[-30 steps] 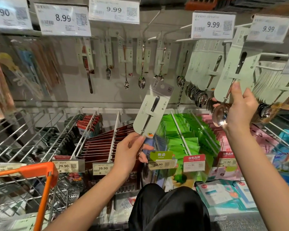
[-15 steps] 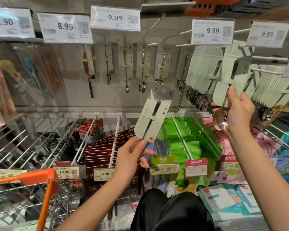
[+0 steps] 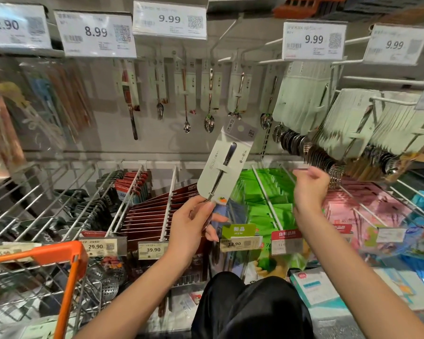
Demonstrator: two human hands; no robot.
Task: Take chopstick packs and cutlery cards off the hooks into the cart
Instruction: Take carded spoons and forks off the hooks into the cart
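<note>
- Your left hand [image 3: 191, 223], centre of the frame, pinches the lower end of a pale green cutlery card [image 3: 224, 165] with a grey top strip and a dark-handled steel utensil fixed on it; thumb across the front, fingers curled behind.
- The card tilts up and to the right, clear of the hooks, in front of the lower racks.
- Your right hand [image 3: 309, 189], right of centre, is loosely curled with nothing in it, just below the dense bunch of pale green spoon cards [image 3: 301, 104] hanging on a white wire hook.
- A second thick bunch of pale green cutlery cards [image 3: 377, 123] hangs at the right edge.
- Single carded forks and spoons [image 3: 209, 99] hang along the grey back panel, upper centre.
- White price tags [image 3: 169, 19] run across the top.
- Dark red chopstick packs [image 3: 149, 211] fill a lower hook left of your left hand; green packs [image 3: 267, 192] sit between your hands.
- The orange-framed wire cart [image 3: 59, 255] is at lower left, with perforated steel ladles inside.
</note>
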